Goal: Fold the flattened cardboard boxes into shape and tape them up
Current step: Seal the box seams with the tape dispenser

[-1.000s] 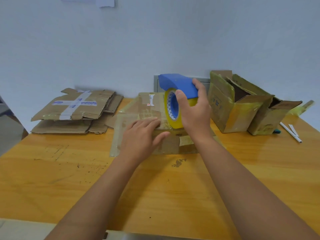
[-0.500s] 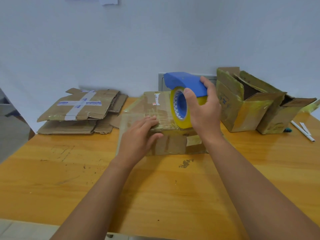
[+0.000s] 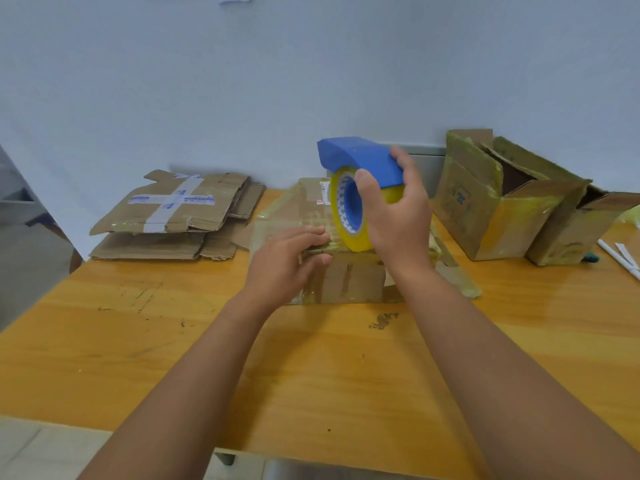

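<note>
A small cardboard box, folded into shape and covered with old tape, stands in the middle of the wooden table. My right hand grips a blue tape dispenser with a yellow tape roll that rests on the box's top near its front edge. My left hand lies flat on the box top to the left of the roll, fingers pressing near the front edge, thumb hanging over the front face.
A stack of flattened cardboard boxes lies at the back left. Two assembled boxes stand at the back right, with white pens beside them. A wall runs behind the table.
The view has shifted a little. My left hand slid slightly toward the roll along the front edge of the box top. The dispenser stays on the box in my right hand.
</note>
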